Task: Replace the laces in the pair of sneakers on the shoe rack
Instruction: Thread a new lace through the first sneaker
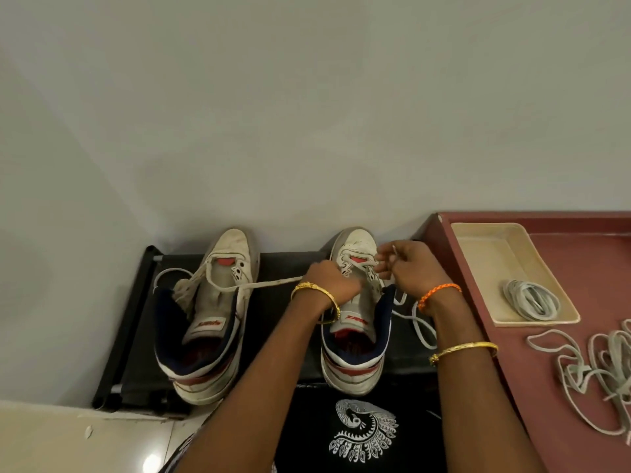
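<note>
A plain pale wall (307, 114) fills the upper view. Below it stands the black shoe rack (136, 319), the landmark here. Against the rack's right end sits a maroon desk (580, 254) carrying a cream tray (478, 247) with a coiled lace (532, 300), and nearer the viewer a loose tangle of laces (594, 370). On the rack's top shelf stand two white sneakers, toes to the wall: the left sneaker (208, 322) toward the rack's left end, the right sneaker (355, 336) toward its right end. Over the right sneaker's eyelets, the left hand (333, 279) has its fingers clenched round a lace (266, 285) that stretches across to the left sneaker. The right hand (409, 268) pinches a lace end (394, 250) in curled fingers.
</note>
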Tool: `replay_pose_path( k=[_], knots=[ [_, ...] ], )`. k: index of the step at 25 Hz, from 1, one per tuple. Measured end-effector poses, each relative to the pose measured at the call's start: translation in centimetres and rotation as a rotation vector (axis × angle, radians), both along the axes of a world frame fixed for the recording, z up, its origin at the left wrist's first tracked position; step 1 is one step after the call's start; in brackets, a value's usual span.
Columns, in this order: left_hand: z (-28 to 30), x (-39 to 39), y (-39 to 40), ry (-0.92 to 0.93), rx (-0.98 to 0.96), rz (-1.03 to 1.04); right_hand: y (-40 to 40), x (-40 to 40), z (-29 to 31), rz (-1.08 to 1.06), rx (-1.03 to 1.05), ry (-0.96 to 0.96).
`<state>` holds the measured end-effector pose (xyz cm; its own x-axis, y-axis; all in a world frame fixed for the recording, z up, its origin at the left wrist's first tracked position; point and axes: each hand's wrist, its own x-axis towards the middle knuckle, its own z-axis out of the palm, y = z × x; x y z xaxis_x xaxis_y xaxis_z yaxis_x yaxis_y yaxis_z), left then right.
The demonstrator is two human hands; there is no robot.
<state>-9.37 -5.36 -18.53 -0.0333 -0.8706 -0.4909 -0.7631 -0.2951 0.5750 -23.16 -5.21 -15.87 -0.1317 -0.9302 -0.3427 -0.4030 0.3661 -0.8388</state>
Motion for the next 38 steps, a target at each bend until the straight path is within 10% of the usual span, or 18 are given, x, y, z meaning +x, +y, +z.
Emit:
replay_pose_path(
  k=[7, 17, 32, 38],
  knots=[
    [0.3, 0.6, 0.7, -0.064, -0.23, 0.046, -1.4, 1.9, -1.7, -0.146, -0.11, 0.034],
    [-1.8, 2.9, -1.1, 0.261, -0.037, 0.221, -1.0, 4.3, -3.1, 0.068, -0.07, 0.427],
    [-2.4, 3.4, -1.8, 0.534, 0.139, 0.298, -1.4, 4.9, -4.4, -0.026, -0.089, 0.234],
    [-2.8, 3.7, -1.5, 0.376, -0.231, 0.253, 0.3, 4.4, -3.3, 0.03, -0.033, 0.571]
  ],
)
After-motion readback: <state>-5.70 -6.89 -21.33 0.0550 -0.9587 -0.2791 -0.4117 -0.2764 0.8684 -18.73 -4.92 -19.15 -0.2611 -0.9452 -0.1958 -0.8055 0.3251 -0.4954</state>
